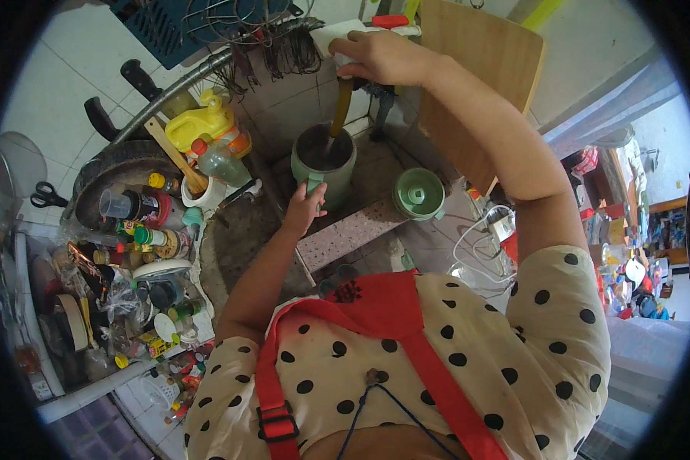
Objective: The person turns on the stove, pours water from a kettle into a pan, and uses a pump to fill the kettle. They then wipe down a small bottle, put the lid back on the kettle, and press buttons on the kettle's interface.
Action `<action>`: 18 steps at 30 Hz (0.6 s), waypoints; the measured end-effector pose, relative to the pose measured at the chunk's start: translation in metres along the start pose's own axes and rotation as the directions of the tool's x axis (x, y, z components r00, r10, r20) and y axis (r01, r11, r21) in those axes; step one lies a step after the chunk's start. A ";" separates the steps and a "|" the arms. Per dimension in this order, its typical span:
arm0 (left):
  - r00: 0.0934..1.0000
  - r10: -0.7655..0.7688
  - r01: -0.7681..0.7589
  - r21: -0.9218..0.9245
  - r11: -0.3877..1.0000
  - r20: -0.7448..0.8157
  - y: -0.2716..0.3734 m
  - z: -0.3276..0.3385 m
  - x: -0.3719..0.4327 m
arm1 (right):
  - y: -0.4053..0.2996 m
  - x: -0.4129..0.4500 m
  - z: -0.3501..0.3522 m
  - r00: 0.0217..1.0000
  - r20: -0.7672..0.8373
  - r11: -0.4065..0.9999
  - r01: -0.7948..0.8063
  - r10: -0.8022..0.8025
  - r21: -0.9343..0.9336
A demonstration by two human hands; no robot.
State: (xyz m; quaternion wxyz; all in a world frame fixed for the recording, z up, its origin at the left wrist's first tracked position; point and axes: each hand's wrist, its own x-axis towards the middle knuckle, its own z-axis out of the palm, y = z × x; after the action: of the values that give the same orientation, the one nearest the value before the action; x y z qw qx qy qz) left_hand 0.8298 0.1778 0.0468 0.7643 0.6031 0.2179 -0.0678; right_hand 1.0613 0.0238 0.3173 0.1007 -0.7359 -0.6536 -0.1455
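My left hand (306,208) is closed around the handle of a pale green insulated jug (329,172), which stands upright with its mouth uncovered. A yellow-brown hose (342,103) hangs above the jug, its lower end at the mouth, and water appears to run from it inside. Higher up, my right hand (379,56) grips the top of the hose, beside a white piece (340,39) whose kind I cannot tell. Behind that hand is a tap with a red handle (390,22). To the right, the jug's green lid (418,194) rests by the speckled stone ledge (351,233).
A wooden board (483,80) leans at the right, near a white cable (466,241). On the left are a wok (115,158), a yellow jug-shaped bottle (201,127), a utensil pot (207,194) and crowded jars. Knives (138,80) and scissors (47,195) hang by the wall.
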 end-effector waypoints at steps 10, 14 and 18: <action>1.000 0.028 -0.028 -0.005 1.000 -0.001 -0.005 -0.004 0.001 | 0.001 0.003 -0.003 0.998 0.055 1.000 0.012 -0.011 -0.017; 1.000 0.029 -0.029 0.004 1.000 0.000 -0.007 -0.006 0.000 | -0.001 0.004 -0.004 0.997 0.072 1.000 0.003 -0.001 -0.027; 1.000 0.029 -0.029 0.004 1.000 -0.005 -0.008 -0.006 -0.001 | -0.005 0.005 -0.008 0.993 0.110 0.999 -0.033 0.037 -0.036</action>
State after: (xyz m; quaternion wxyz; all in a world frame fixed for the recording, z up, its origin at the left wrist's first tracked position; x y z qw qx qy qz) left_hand 0.8242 0.1815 0.0386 0.7634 0.6080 0.2110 -0.0554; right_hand 1.0562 0.0268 0.3261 0.0542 -0.7558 -0.6426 -0.1138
